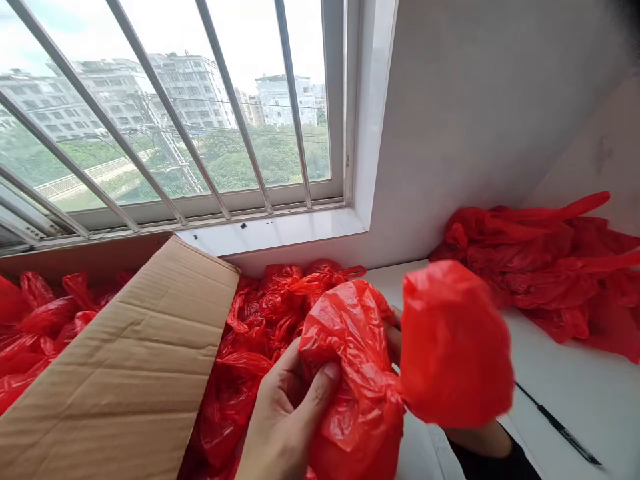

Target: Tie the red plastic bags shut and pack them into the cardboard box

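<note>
My left hand (295, 410) is closed on a crinkled, knotted red plastic bag (350, 333), its thumb pressed on the near side. What the bag contains is hidden. To the right of the knot, a puffed-out part of red plastic (455, 347) stands up, slightly blurred. It covers most of my right hand (394, 337). A few of that hand's fingers show at the bag's edge, curled against it, and its wrist comes out below. Behind and below my left hand lie many more knotted red bags (270, 300) in a heap.
A cardboard box flap (150, 347) slants across the left, with red bags (45, 320) beyond it. Loose red bags (540, 267) lie piled on the white table (550, 373) at right. A dark, slim tool (565, 430) lies nearby. Behind is a barred window (200, 133).
</note>
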Motion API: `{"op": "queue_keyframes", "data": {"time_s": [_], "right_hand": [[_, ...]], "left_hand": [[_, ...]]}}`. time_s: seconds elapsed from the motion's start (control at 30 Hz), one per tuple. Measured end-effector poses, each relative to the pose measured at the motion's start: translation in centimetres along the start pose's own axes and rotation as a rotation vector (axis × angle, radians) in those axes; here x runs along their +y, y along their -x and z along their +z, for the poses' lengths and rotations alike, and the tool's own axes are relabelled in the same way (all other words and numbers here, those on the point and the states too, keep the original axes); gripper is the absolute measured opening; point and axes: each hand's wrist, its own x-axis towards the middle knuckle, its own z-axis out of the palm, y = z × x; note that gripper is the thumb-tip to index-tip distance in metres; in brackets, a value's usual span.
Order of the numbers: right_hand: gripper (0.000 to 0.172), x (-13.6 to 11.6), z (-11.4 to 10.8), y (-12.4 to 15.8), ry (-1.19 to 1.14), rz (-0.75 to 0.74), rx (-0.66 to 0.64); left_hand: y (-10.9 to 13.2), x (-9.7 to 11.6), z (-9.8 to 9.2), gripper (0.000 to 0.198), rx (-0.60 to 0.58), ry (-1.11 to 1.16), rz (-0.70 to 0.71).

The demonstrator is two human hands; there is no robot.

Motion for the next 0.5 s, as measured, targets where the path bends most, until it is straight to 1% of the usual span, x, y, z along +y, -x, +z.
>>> {"op": "queue_keyframes", "data": {"time_s": [0.1, 0.2, 0.27, 0.4, 0.5], "right_hand": [[0.048, 0.4, -0.4, 0.2, 0.006, 0.036, -0.009], [0.049, 0.7, -0.5, 0.3, -0.005, 0.055, -0.063], [0.05, 1.1, -0.3, 0.2, -0.029, 0.068, -0.068], [0.056, 1.9, -0.2, -0.1, -0.114, 0.075, 0.018], [0.052, 2.2, -0.4, -0.1, -0.156, 0.025, 0.068]], "left_hand": [[0.1, 0.6, -0.3, 0.059, 0.027, 0.011, -0.036], [0.0, 0.4, -1.0, 0.059, -0.02, -0.016, -0.053], [-0.1, 0.1, -1.4, 0.055, -0.058, -0.045, -0.055], [0.0, -0.2, -1.5, 0.047, -0.082, -0.12, -0.04], [0.2, 0.1, -1.6, 0.048, -0.089, -0.136, -0.008]]}}
